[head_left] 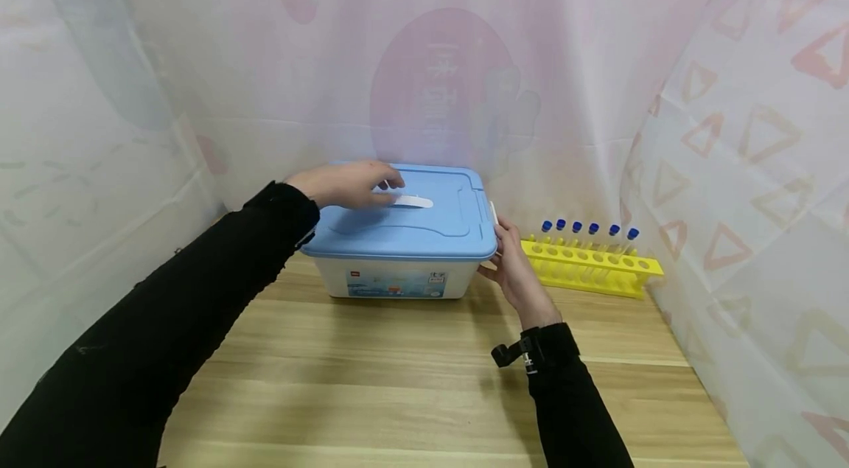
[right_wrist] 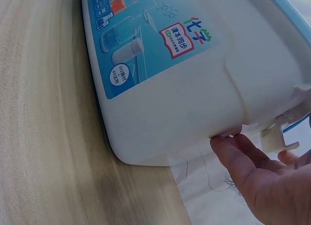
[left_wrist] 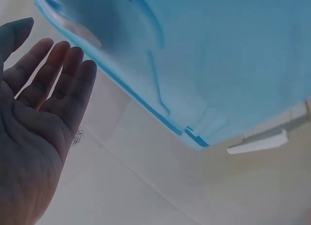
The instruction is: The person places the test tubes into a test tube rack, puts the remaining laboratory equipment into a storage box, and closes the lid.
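Observation:
A white plastic storage box (head_left: 459, 278) with a blue lid (head_left: 458, 214) stands on the table, a chemistry label (head_left: 398, 285) on its front. My left hand (head_left: 348, 184) is over the lid, beside the white carry handle (head_left: 414, 201); in the left wrist view its fingers are extended and the palm holds nothing. At the box's right end is my right hand (head_left: 519, 273). Its fingertips (right_wrist: 221, 145) touch the side wall below the rim, close to a white latch (right_wrist: 274, 139) that stands out from the wall. The lid sits on the box.
Right of the box stands a yellow test tube rack (head_left: 584, 256) holding several tubes with blue caps (head_left: 593, 228). The wood-grain table (head_left: 371, 387) extends in front. Printed cloth (head_left: 318, 85) hangs behind and on both sides.

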Demonstrator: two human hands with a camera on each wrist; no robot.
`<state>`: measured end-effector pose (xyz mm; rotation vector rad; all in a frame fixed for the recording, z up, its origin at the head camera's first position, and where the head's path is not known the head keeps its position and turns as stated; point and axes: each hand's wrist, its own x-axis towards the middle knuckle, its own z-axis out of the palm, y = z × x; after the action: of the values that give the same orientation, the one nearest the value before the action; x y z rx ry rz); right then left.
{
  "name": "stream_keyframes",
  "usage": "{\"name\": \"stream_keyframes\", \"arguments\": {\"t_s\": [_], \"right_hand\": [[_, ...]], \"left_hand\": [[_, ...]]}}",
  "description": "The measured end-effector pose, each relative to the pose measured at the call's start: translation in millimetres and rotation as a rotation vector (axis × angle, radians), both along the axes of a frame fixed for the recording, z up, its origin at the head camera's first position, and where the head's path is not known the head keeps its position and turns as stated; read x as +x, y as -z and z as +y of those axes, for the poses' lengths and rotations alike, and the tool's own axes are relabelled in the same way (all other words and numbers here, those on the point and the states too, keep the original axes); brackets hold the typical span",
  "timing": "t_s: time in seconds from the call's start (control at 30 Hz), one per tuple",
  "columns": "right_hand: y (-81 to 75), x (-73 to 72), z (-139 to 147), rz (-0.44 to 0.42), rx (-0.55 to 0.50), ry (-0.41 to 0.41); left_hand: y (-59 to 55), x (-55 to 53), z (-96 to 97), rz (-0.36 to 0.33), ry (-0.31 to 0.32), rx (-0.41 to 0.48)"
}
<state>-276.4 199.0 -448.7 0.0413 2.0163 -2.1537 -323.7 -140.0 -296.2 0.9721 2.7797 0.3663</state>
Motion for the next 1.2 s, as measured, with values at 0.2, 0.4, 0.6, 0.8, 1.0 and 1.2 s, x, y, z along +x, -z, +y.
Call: {"name": "stream_keyframes", "arguments": {"t_s": [0.2, 0.4, 0.6, 0.8, 1.0, 1.2], "right_hand": [[-0.2, 0.2, 1.2, 0.003, -0.005, -0.004], [-1.1, 0.9, 2.4, 0.002, -0.005, -0.005], [-3.5, 2.0, 3.1, -0.007, -0.001, 0.002], [-3.5, 1.7, 3.9, -0.006, 0.012, -0.002], [-5.0, 3.5, 5.4, 0.001, 0.013, -0.011], [-5.7, 3.5, 5.0, 0.000, 0.017, -0.006]], "left_hand": [[-0.9, 5.9, -28.4, 0.016, -0.101, 0.094], [3.3, 16.5, -56.1, 0.025, -0.213, 0.192], [14.1, 29.8, -78.8, 0.004, -0.329, 0.283], [32.2, 41.5, -97.2, 0.019, -0.429, 0.383], [52.8, 55.4, -109.1, 0.036, -0.537, 0.492], [74.0, 63.2, -114.7, 0.014, -0.654, 0.611]]}}
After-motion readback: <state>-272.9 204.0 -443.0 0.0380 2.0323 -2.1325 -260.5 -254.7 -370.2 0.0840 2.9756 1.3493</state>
